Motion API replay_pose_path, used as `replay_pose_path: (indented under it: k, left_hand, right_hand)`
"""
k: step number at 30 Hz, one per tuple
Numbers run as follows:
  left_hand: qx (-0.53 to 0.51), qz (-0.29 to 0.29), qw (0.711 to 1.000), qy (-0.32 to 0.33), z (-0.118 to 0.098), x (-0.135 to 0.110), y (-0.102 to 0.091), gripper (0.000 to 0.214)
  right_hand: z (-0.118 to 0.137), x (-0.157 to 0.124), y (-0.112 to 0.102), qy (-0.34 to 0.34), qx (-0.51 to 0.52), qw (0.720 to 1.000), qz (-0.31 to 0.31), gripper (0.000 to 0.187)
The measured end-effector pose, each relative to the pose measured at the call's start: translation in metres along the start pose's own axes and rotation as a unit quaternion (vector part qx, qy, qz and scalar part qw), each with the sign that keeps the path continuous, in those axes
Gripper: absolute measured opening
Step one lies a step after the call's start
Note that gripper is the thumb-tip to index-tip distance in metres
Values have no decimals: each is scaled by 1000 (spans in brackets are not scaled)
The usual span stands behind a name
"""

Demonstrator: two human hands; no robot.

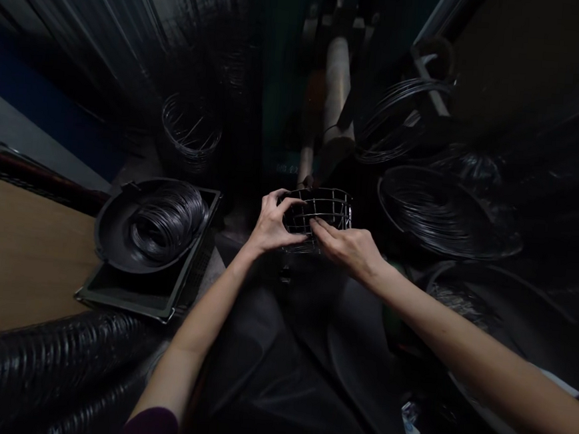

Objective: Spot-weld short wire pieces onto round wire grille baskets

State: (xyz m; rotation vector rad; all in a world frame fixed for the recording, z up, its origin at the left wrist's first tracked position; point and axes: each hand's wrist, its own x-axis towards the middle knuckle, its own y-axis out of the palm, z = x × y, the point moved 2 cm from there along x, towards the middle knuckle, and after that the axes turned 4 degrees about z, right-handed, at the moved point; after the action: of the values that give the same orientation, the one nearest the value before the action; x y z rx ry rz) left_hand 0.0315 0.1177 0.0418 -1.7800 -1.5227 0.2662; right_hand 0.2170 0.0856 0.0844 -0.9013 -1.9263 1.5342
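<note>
A small round cage of welded metal wire [320, 213] sits between my hands, low in the middle of the head view. My left hand [271, 225] grips its left side, with the fingers curled over the wires. My right hand [347, 248] presses its fingers on the near rim and holds the cage from the right. The cage's lower part is hidden behind my hands and lost in shadow.
A coil of black wire [166, 224] lies in a dark round pan on a black tray [127, 304], left of my hands. More wire coils [444, 216] lie to the right. A wooden board [16, 255] and thick black coiled wire [42, 365] are at lower left.
</note>
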Motion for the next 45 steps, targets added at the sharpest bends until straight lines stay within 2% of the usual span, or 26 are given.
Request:
replay_pose_path:
  k: [11, 27, 30, 33, 38, 41, 45]
  left_hand:
    - [-6, 7, 1000, 2, 3, 6, -3, 68]
    - [16, 34, 999, 5, 7, 27, -13, 72]
    - [25, 27, 999, 7, 2, 27, -14, 72]
    - [14, 4, 1000, -23, 1, 26, -13, 70]
    - [3, 1, 1000, -20, 7, 41, -13, 65]
    - [9, -8, 1000, -8, 12, 53, -16, 65]
    - [0, 6, 1000, -18, 15, 59, -18, 61]
  right_hand:
    - [-3, 0, 0, -2, -3, 1000, -28, 44]
    - [-12, 16, 0, 33, 29, 999, -14, 43]
    - [-12, 14, 3, 43, 53, 997, -32, 42]
    - [-14, 9, 8, 56, 94, 991, -72, 39]
    - [-32, 11, 13, 129, 153, 967, -157, 28]
    - [-43, 21, 14, 160, 167, 958, -167, 21]
    - [-48, 26, 15, 157, 210, 948, -183, 20]
